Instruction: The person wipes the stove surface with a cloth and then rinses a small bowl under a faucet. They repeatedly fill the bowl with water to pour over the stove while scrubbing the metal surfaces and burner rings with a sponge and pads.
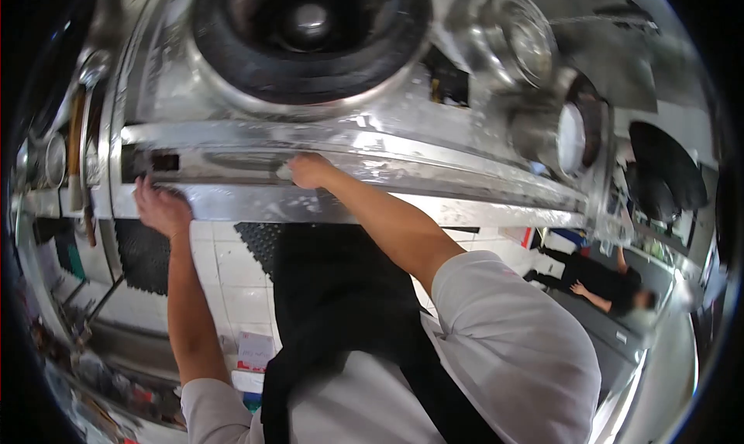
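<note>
My right hand (308, 170) is closed over the metal trough (232, 167) along the front of the steel stove. A small pale, shiny thing (284, 170) shows at its fingertips; I cannot tell its kind. My left hand (163, 208) rests at the stove's front edge, fingers apart and holding nothing. Just above its fingertips, a dark rectangular opening (165, 162) sits at the trough's left end. Behind the trough is a big round burner (310, 80) with a black ring, and the steel around it looks wet.
Steel pots (527, 45) stand at the back right, near a black wok (666, 169). A ladle (94, 68) and a wooden-handled tool (77, 126) lie at the left. Black mats (143, 254) cover parts of the tiled floor. Another person (601, 277) is farther off at the right.
</note>
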Demonstrator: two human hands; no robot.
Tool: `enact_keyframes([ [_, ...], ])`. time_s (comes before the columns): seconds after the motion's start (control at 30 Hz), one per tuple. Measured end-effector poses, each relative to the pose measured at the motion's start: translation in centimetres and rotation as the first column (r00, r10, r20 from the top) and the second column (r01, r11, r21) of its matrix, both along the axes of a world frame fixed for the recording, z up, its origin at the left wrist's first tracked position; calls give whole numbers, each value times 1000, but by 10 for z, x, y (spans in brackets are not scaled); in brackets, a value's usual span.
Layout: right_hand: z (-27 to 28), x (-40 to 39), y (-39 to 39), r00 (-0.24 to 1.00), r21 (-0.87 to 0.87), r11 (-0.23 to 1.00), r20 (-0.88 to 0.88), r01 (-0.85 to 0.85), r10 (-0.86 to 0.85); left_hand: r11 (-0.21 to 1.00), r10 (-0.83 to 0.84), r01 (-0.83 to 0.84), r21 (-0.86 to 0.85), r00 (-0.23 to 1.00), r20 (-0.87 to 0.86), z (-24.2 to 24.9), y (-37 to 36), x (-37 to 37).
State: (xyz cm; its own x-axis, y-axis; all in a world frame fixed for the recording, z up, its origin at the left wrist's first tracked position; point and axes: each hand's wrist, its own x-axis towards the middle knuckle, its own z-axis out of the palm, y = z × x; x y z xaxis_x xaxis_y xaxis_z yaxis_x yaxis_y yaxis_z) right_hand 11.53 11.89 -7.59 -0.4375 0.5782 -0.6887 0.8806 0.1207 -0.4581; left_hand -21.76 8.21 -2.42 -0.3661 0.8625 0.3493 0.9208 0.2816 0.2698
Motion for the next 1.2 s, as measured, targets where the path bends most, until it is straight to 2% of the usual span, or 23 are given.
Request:
enact_keyframes([
  [0.1, 30, 75, -25, 996, 46, 995, -7, 93, -93, 997, -79, 80, 9, 994, -70, 1, -1, -2],
  [0.2, 86, 129, -50, 881, 93, 903, -283, 419, -380, 989, -148, 147, -19, 974, -170, -29, -2, -29],
  [0.27, 118, 174, -60, 589, -241, 712, -423, 660, -689, 990, -133, 133, 44, 991, 3, -9, -3, -11],
  [0.3, 127, 196, -62, 402, -417, 581, -443, 699, -801, 988, -140, 141, 56, 990, -24, 0, -2, 2],
  [0.33, 101, 223, -70, 250, -463, 491, -488, 738, -836, 987, -144, 147, 67, 988, -48, 9, -4, 20],
  [0.37, 73, 249, -79, 91, -516, 396, -518, 760, -850, 985, -148, 153, 74, 986, -71, 17, -3, 42],
  [0.43, 89, 314, -76, -304, -841, 292, -455, 455, -837, 961, -264, 261, 89, 965, 15, 31, -2, 99],
  [0.47, 111, 338, -75, -431, -860, 211, -428, 464, -794, 946, -316, 311, 94, 947, 54, 39, -5, 129],
  [0.5, 122, 358, -66, -584, -896, 19, -305, 443, -752, 936, -348, 339, 91, 931, 111, 47, -7, 165],
  [0.57, 117, 404, -56, -646, -882, 27, -365, 470, -671, 904, -428, 425, 57, 889, 164, 62, -5, 239],
  [0.6, 112, 422, -55, -670, -872, 31, -398, 488, -626, 878, -475, 478, 26, 864, 165, 68, -5, 272],
  [0.67, 86, 452, -51, -606, -838, 28, -417, 545, -677, 816, -564, 575, 55, 774, 288, 72, -3, 327],
  [0.7, 73, 470, -44, -567, -814, 39, -437, 579, -698, 763, -634, 642, 70, 724, 273, 63, 1, 343],
  [0.73, 73, 483, -38, -360, -633, -12, -424, 774, -831, 715, -689, 695, 72, 685, 236, 65, 7, 363],
  [0.8, 71, 490, -29, 32, -232, 187, -542, 955, -840, 710, -681, 704, 24, 677, 280, 72, 9, 397],
  [0.83, 88, 496, -18, 170, -43, 232, -558, 972, -813, 699, -693, 714, 31, 666, 276, 74, 12, 408],
  [0.9, 127, 505, 2, 426, 325, 292, -507, 899, -749, 680, -711, 732, 33, 649, 270, 74, 13, 424],
  [1.0, 180, 519, 61, 277, 438, -42, -637, 898, -719, 706, -675, 708, -20, 680, 285, 72, 15, 443],
  [1.07, 161, 539, 123, 242, 489, -277, -755, 827, -610, 705, -669, 709, -29, 678, 304, 71, 20, 461],
  [1.13, 147, 564, 181, 151, 440, -226, -671, 869, -726, 714, -644, 698, -54, 684, 342, 76, 26, 480],
  [1.2, 129, 589, 216, -44, 37, -94, -673, 995, -738, 706, -642, 707, -54, 670, 373, 70, 36, 498],
])
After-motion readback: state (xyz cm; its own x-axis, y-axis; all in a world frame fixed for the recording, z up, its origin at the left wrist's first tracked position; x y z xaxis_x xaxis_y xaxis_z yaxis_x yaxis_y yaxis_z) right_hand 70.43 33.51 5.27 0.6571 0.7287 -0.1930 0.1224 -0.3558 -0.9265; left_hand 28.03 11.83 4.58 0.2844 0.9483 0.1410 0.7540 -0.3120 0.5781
